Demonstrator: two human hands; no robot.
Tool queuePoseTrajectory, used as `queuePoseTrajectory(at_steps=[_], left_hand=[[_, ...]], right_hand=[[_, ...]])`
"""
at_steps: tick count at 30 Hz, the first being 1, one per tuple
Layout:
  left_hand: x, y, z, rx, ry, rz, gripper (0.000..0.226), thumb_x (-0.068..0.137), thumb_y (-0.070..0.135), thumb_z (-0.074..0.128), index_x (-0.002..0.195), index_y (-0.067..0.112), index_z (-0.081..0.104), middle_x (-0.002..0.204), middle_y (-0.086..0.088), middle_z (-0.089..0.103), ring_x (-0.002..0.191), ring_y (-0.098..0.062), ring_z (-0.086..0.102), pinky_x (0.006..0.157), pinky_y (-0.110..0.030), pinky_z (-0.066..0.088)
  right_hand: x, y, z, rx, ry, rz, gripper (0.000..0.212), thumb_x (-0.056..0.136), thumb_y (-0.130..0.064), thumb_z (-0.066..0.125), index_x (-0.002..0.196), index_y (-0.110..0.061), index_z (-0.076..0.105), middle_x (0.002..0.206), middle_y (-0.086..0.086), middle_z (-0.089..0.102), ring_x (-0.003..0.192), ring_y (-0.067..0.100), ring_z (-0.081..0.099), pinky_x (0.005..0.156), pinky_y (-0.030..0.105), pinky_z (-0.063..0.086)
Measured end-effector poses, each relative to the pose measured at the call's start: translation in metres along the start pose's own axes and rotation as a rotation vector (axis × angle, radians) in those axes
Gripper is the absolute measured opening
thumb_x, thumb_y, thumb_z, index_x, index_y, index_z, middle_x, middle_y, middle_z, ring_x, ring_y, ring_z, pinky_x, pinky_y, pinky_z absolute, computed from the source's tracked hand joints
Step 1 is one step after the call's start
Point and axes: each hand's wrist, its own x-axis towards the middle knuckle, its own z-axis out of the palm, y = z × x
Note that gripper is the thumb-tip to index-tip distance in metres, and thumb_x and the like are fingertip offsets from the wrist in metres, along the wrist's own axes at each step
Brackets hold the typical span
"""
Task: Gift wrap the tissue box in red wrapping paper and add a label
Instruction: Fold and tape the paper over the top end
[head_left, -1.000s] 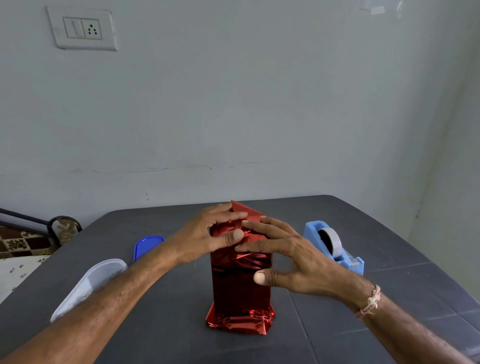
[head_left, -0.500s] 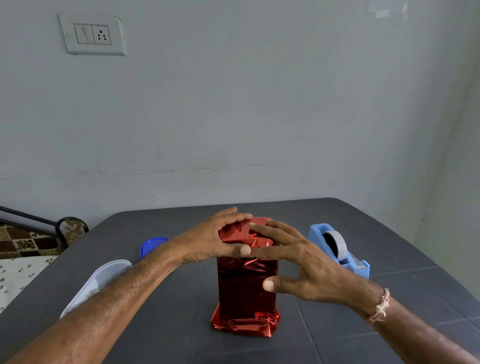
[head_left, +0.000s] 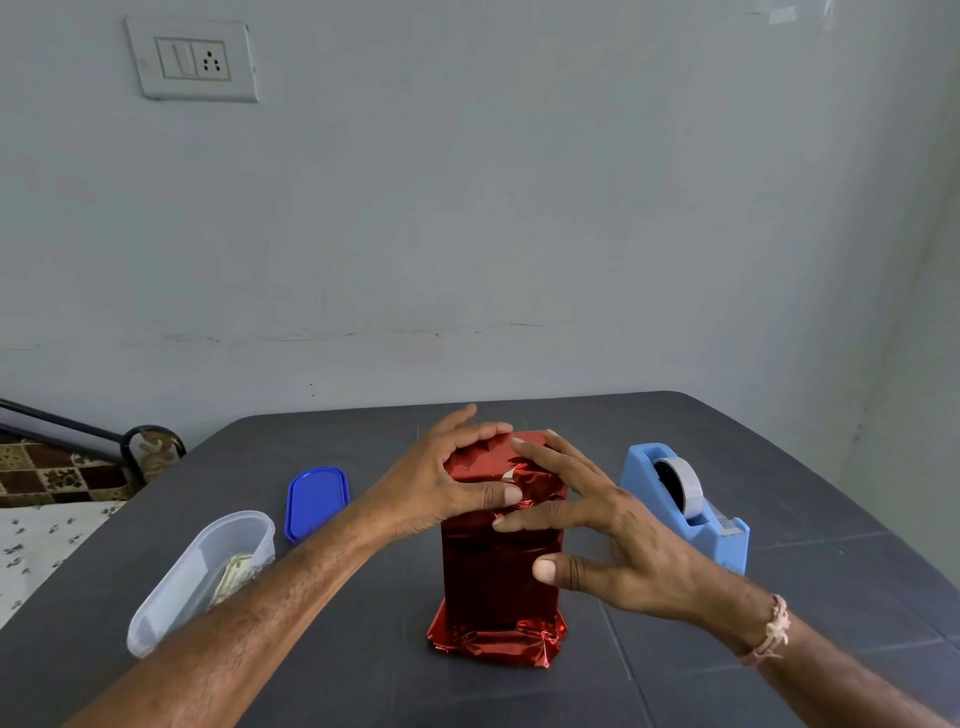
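**Both hands on the top fold of the upright red parcel**

Nearest the camera, two bare forearms reach in over the dark grey bench (head_left: 363, 670). The tissue box (head_left: 493, 577) stands on end at the middle of the bench, fully covered in shiny red wrapping paper (head_left: 493, 644) that is bunched and crumpled around its base.

The right hand (head_left: 623, 551), with a thread band at the wrist, comes in from the right. Its fingers (head_left: 540, 519) are straight and spread, the tips touching the creased paper at the upper near face and the top, and the thumb is held off to the near side.

To the left lies a clear plastic tub (head_left: 202, 577) on its side with something pale inside.

The left hand (head_left: 431, 493) grips the top of the box, fingers curled over the upper edge and thumb pressing the folded paper on the near face.

A blue lid (head_left: 316, 501) lies flat left of the box. A light blue tape dispenser (head_left: 685, 514) sits right of it. A switch plate (head_left: 192, 60) is on the far wall.
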Motion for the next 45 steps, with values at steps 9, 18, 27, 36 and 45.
queuePoseTrajectory(at_steps=[9, 18, 27, 36, 45], left_hand=[[-0.001, -0.003, 0.001, 0.023, 0.016, 0.017, 0.078, 0.072, 0.057, 0.085, 0.142, 0.05, 0.051, 0.136, 0.013, 0.05, 0.125, -0.007, 0.053, 0.101, -0.024, 0.049], [-0.006, -0.001, 0.003, -0.036, 0.051, -0.009, 0.09, 0.067, 0.057, 0.083, 0.146, 0.042, 0.043, 0.134, 0.017, 0.055, 0.117, -0.003, 0.058, 0.093, -0.017, 0.049], [-0.006, -0.004, 0.006, -0.048, 0.11, 0.025, 0.097, 0.066, 0.059, 0.088, 0.148, 0.052, 0.038, 0.144, 0.021, 0.05, 0.126, 0.001, 0.052, 0.102, -0.022, 0.045], [-0.006, -0.002, 0.007, -0.069, 0.104, 0.003, 0.102, 0.062, 0.062, 0.089, 0.149, 0.051, 0.036, 0.138, 0.022, 0.057, 0.124, 0.0, 0.058, 0.11, -0.034, 0.048], [-0.006, -0.001, 0.007, -0.115, 0.094, -0.017, 0.124, 0.061, 0.062, 0.09, 0.156, 0.056, 0.011, 0.16, 0.02, 0.033, 0.14, 0.0, 0.044, 0.119, -0.035, 0.039]], right_hand=[[0.001, -0.001, 0.004, -0.048, 0.019, 0.023, 0.035, 0.09, -0.052, 0.072, 0.125, -0.044, 0.07, 0.165, -0.022, 0.024, 0.159, 0.012, 0.003, 0.123, 0.056, 0.026], [0.001, -0.004, 0.003, -0.069, 0.042, 0.02, 0.045, 0.09, -0.057, 0.067, 0.132, -0.041, 0.064, 0.163, -0.022, 0.03, 0.158, 0.01, 0.009, 0.122, 0.053, 0.029], [-0.001, -0.005, -0.001, 0.016, 0.077, 0.084, 0.064, 0.093, -0.059, 0.058, 0.15, -0.035, 0.04, 0.155, -0.025, 0.038, 0.149, 0.005, 0.033, 0.113, 0.039, 0.044], [0.043, 0.002, -0.022, 0.098, 0.181, 0.209, 0.039, 0.105, -0.052, 0.043, 0.14, -0.044, 0.057, 0.136, -0.022, 0.062, 0.133, 0.004, 0.05, 0.107, 0.046, 0.046], [0.098, 0.016, -0.025, 0.439, 0.173, 0.6, 0.048, 0.092, -0.055, 0.067, 0.11, -0.011, 0.075, 0.101, 0.003, 0.08, 0.095, 0.019, 0.076, 0.091, 0.037, 0.058]])
